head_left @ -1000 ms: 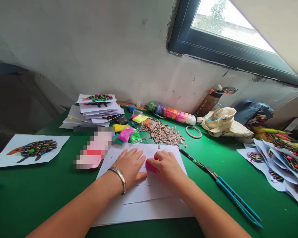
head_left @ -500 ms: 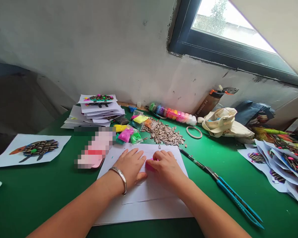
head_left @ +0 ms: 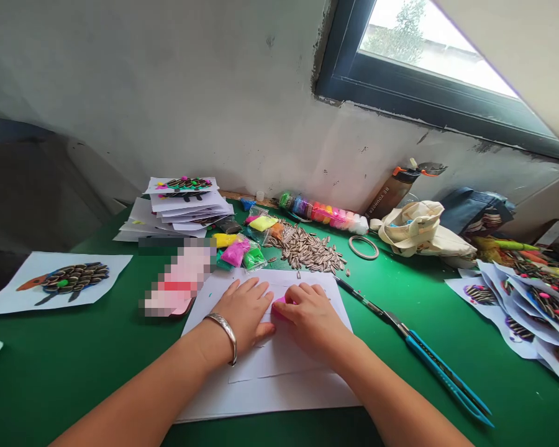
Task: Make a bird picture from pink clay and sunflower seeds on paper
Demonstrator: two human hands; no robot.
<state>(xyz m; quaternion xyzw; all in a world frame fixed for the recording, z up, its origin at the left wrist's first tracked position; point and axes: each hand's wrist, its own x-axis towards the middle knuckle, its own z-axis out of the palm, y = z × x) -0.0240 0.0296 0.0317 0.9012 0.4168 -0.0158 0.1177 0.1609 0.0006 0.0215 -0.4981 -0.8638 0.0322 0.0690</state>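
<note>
White paper sheets [head_left: 270, 400] lie stacked in front of me, the top one marked with a thin dark line. My left hand [head_left: 243, 313], with a silver bangle at the wrist, rests flat on them, fingers stretched out. Close to its right, my right hand [head_left: 313, 316] has its fingers curled and pressed down on a flat patch of pink modelling clay [head_left: 280, 308]. Much of the clay is hidden beneath those fingers. Just beyond the sheets lie small bags of coloured clay [head_left: 235, 253] and a heap of striped sunflower seeds [head_left: 310, 248].
Blue-handled tweezers [head_left: 447, 369] and a pen [head_left: 361, 298] lie to the right, near a tape ring [head_left: 363, 247]. Seed-covered pictures sit at left [head_left: 74, 280], in a back stack [head_left: 186, 208] and at right [head_left: 522, 310]. A bottle [head_left: 391, 192] and cloth bag [head_left: 412, 228] stand behind.
Both hands stay in almost the same place. A little more of the pink clay shows beside the right fingers, and the whole view has shifted very slightly.
</note>
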